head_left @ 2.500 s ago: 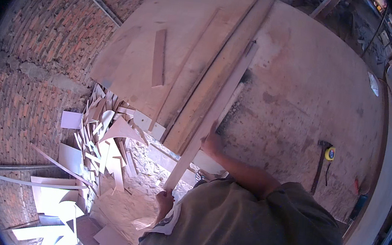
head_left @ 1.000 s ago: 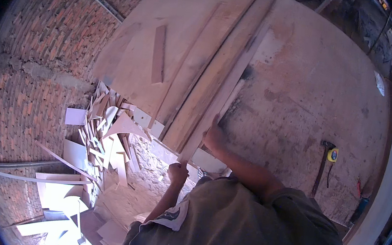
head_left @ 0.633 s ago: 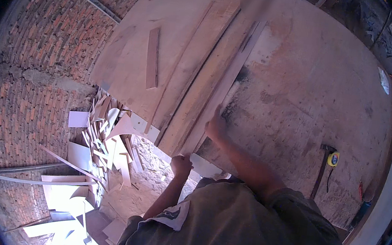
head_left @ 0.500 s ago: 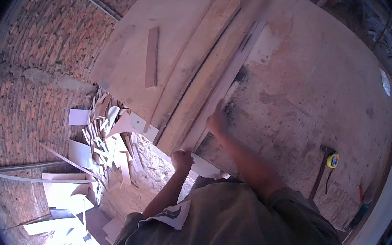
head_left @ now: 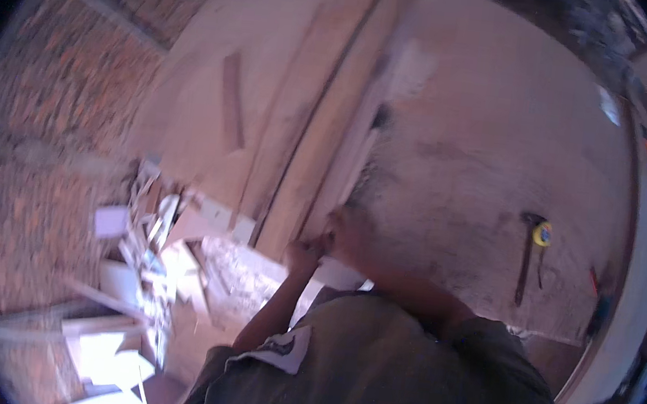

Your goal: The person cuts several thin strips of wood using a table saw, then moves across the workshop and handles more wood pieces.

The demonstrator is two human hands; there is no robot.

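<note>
A long wooden strip [head_left: 360, 139] lies lengthwise on the worktable [head_left: 462, 161], beside a wider tan board [head_left: 317, 154] on its left. My left hand [head_left: 303, 257] is closed at the strip's near end, by the table's front edge. Close against it, over the same end, is my right hand [head_left: 350, 232], its fingers smeared by motion. The two hands almost touch, and whatever lies between them is hidden.
A short wooden piece [head_left: 233, 102] lies on the table's left part. To the right are a hammer [head_left: 525, 259] and a yellow tape measure [head_left: 542, 234]. Offcuts [head_left: 168, 257] are heaped on the floor at left, before a brick wall [head_left: 48, 118].
My right hand has drawn back along the strip toward me, coming up beside my left hand. The left hand has stayed at the near end. The whole view has shifted slightly and blurred.
</note>
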